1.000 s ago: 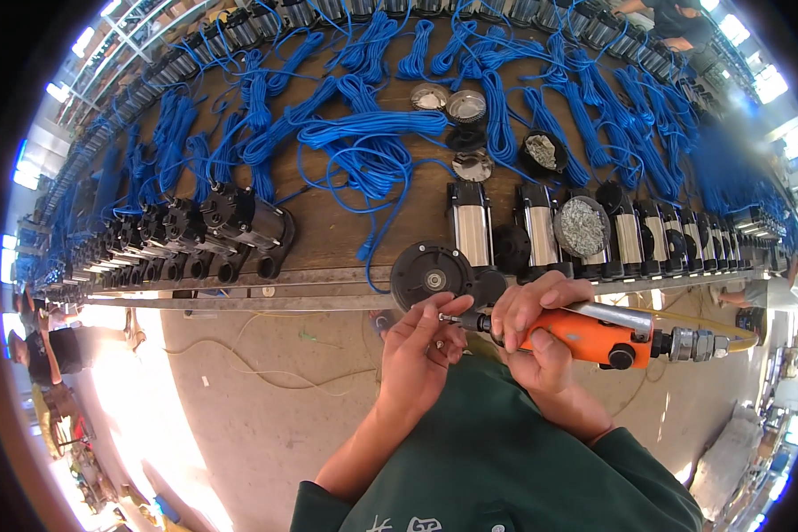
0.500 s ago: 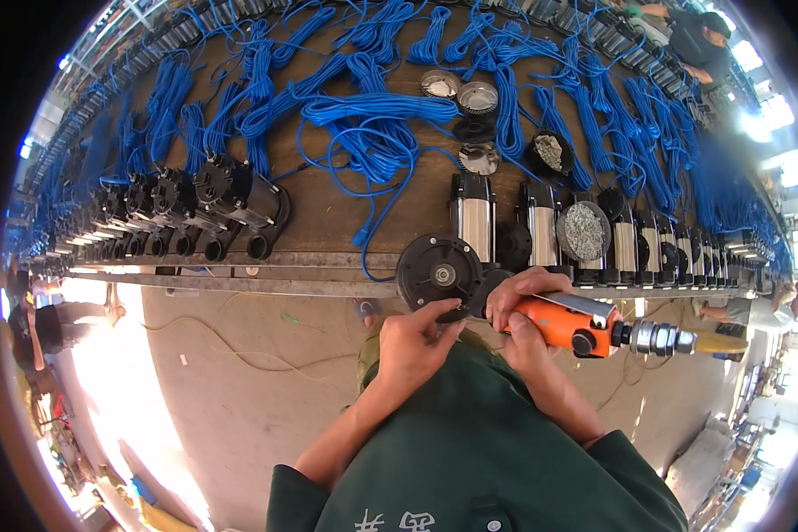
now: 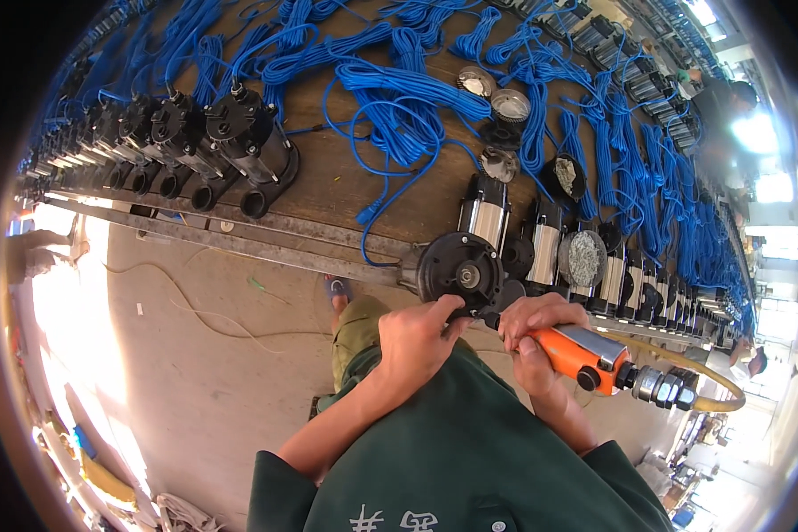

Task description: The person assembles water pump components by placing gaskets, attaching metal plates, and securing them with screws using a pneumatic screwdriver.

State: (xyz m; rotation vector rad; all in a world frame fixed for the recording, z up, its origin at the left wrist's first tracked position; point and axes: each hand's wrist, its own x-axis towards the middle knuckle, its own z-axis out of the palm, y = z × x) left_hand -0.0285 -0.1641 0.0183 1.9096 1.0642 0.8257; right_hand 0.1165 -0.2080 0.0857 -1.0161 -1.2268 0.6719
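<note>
My right hand (image 3: pixel 541 332) is wrapped round an orange air screwdriver (image 3: pixel 585 356), its nose toward the pump and its hose end pointing right and down. In front of me lies a pump with a silver body (image 3: pixel 485 213), its round black end (image 3: pixel 445 266) facing me, with a bearing-like ring at the centre. My left hand (image 3: pixel 414 350) is closed at the lower rim of that black end, thumb and fingertips pinched by the screwdriver's tip. Whatever those fingers hold is hidden. A dish of small metal screws (image 3: pixel 582 259) sits on the pumps to the right.
Coiled blue cables (image 3: pixel 408 97) cover much of the brown bench. Black upright pumps (image 3: pixel 244 133) line its left part, and more silver pumps (image 3: pixel 612 275) lie in a row rightward. A metal rail (image 3: pixel 266 251) edges the bench. The yellow air hose (image 3: pixel 718 405) curves behind the screwdriver.
The whole view has turned, so the bench edge now slopes down to the right. Both hands stay at the pump's lower rim. The screwdriver's hose end sits lower in view.
</note>
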